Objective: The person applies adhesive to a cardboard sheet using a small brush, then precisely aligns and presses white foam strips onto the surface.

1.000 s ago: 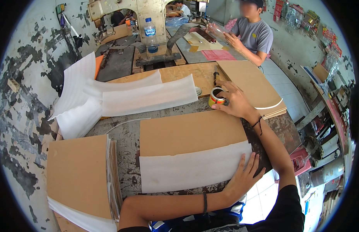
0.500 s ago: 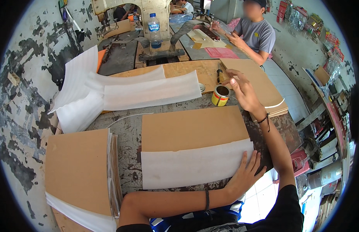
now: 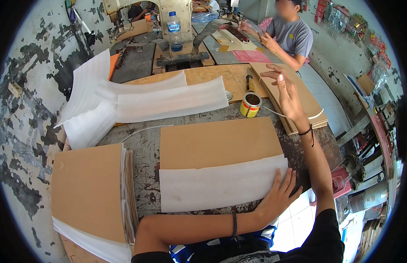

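Note:
A tan board (image 3: 216,140) lies on the table in front of me, with a white foam-like sheet (image 3: 221,184) covering its nearer half. My left hand (image 3: 278,193) rests flat on the right end of that sheet, fingers spread. Above a stack of tan boards (image 3: 306,98) at the right, my right hand (image 3: 284,94) is raised with fingers apart, and I see nothing in it. Close by its left side stand an open yellow and red can (image 3: 250,105) and a tool with a yellow and black handle (image 3: 249,83). A thin white strip (image 3: 276,112) passes behind my right wrist.
Another pile of boards and white sheets (image 3: 87,193) is at the left. Long white sheets (image 3: 168,101) spread across the far side. Behind them stand a water bottle (image 3: 174,30) and a machine (image 3: 148,6). A co-worker (image 3: 291,35) sits at the far right.
My right hand has shifted right and slightly up, away from the can and the yellow-handled tool. More of the white strip shows. My left hand stays on the sheet.

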Demonstrator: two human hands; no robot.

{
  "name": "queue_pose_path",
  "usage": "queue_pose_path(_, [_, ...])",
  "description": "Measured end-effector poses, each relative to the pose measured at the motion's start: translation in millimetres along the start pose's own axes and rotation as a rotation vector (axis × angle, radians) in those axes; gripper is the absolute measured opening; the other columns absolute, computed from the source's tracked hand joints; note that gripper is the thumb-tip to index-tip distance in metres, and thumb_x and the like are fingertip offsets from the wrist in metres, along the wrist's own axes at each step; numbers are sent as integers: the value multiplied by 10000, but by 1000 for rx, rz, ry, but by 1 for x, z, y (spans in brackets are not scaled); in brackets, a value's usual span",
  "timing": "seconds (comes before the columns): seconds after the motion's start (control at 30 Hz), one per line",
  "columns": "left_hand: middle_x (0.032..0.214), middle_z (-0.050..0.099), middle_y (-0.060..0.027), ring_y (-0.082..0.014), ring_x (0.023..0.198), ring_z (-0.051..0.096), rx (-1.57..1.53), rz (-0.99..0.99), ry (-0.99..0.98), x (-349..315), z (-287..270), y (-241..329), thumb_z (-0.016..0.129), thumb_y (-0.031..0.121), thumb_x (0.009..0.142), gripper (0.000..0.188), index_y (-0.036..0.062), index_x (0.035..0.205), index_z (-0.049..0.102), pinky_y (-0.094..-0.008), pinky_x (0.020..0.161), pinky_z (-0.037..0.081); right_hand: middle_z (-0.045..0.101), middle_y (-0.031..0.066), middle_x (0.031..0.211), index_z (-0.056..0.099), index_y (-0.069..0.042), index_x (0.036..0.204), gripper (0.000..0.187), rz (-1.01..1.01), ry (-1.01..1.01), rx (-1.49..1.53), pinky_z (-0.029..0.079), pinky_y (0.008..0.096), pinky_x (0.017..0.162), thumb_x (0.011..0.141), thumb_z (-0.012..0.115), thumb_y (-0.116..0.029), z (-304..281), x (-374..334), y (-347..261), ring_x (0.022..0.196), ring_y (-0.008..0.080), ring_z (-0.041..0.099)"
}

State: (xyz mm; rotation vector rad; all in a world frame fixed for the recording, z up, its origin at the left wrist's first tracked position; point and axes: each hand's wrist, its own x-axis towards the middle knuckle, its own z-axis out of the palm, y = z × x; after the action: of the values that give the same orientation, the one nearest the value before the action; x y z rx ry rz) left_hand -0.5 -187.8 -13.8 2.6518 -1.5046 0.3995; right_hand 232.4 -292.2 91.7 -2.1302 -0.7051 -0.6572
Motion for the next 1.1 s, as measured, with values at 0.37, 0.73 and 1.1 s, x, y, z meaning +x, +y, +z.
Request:
queue_pose_path(0.37, [1595, 389, -273, -468, 1514, 311, -1, 1, 0, 2, 0, 0, 576, 453, 976, 736, 158, 1618, 368, -688, 1195, 278, 695, 153, 1343, 557, 5, 1444, 675, -10, 54, 66, 477, 415, 1043, 1136, 254, -514, -13, 23, -7, 1276, 288, 597])
queue_pose_path(0.73, [1604, 374, -281, -467, 1513, 315, 35, 18, -19, 1, 2, 1, 550, 421, 997, 702, 158, 1619, 360, -688, 1191, 287, 602, 150, 1437, 629, 16, 1353, 724, 12, 43, 99, 462, 409, 1058, 1141, 196, -524, -24, 48, -18, 1269, 253, 588])
queue_pose_path(1.1, [1610, 370, -275, -467, 1515, 309, 16, 16, -33, 3, -3, 0, 534, 408, 1009, 678, 166, 1620, 365, -689, 1195, 276, 670, 144, 1346, 653, 26, 1318, 752, 47, -38, 234, 464, 386, 1044, 1134, 209, -552, -9, 43, -23, 1212, 232, 625])
